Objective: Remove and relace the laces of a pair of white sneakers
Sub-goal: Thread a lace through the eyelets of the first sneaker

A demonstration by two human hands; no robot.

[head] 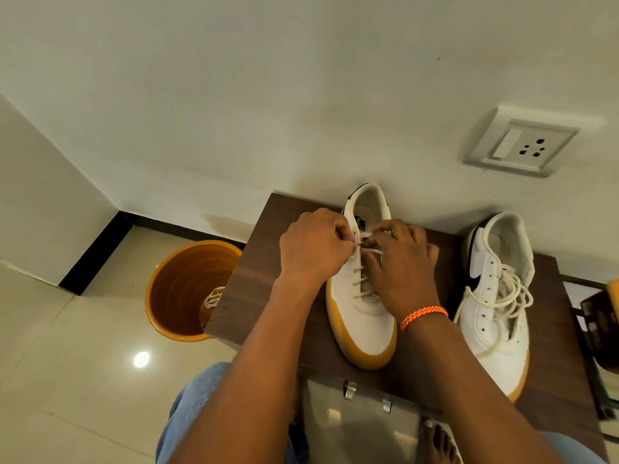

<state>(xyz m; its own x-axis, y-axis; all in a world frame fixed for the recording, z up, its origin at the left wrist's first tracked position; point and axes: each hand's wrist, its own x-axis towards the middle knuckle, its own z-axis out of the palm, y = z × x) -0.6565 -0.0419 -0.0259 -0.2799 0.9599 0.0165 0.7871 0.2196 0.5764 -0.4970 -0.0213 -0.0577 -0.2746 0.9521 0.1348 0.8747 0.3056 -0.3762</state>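
Observation:
Two white sneakers with gum soles stand on a dark wooden table (254,296). The left sneaker (360,316) is laced up most of its length, toe toward me. My left hand (310,247) pinches a lace end (355,244) near the top eyelets. My right hand (400,262), with an orange wristband, pinches the other part of the lace beside the tongue. The right sneaker (492,316) has empty eyelets, and a loose cream lace (509,293) lies heaped across it.
An orange bucket (181,289) stands on the tiled floor left of the table, with a lace-like item inside. A wall socket (521,144) is on the wall behind. A dark box (599,319) sits at the right edge. My knees and a bare foot (437,442) are below.

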